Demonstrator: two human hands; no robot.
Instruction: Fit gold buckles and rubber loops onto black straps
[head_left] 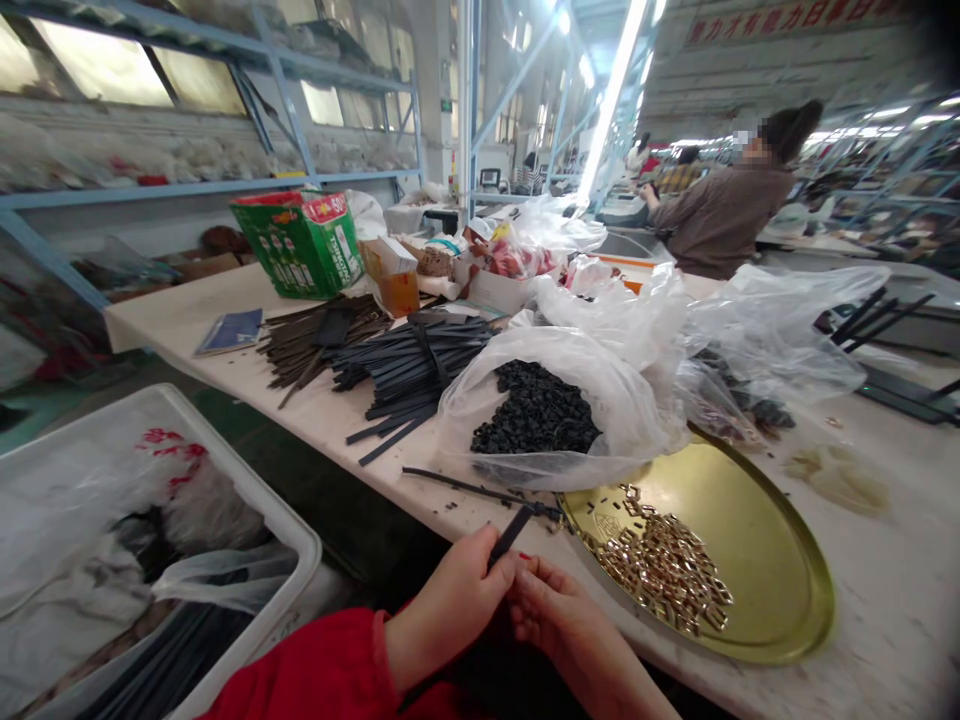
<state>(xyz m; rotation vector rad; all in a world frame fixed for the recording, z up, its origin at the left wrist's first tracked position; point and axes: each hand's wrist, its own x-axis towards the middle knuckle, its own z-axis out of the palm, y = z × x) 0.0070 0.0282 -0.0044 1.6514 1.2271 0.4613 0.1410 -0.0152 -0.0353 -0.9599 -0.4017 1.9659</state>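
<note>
My left hand (459, 598) is closed round a flat black strap (511, 534), whose end sticks up past the thumb. My right hand (564, 612) is pinched close against the left one, and whatever its fingers hold is hidden. Just beyond them, a thin dark strip (472, 484) lies along the table edge with small black bits around it. To the right, a gold oval tray (765, 540) bears a heap of small gold metal buckles (667, 570). Behind the hands, an open clear plastic bag (465, 420) contains many small black pieces (536, 410).
Bundles of black straps (420, 360) and brown strips (322, 335) lie on the table (180, 310). A green carton (300, 245) stands behind. A white bin (304, 540) is at left. Plastic bags (787, 320) crowd the right. A person (724, 215) sits beyond the table.
</note>
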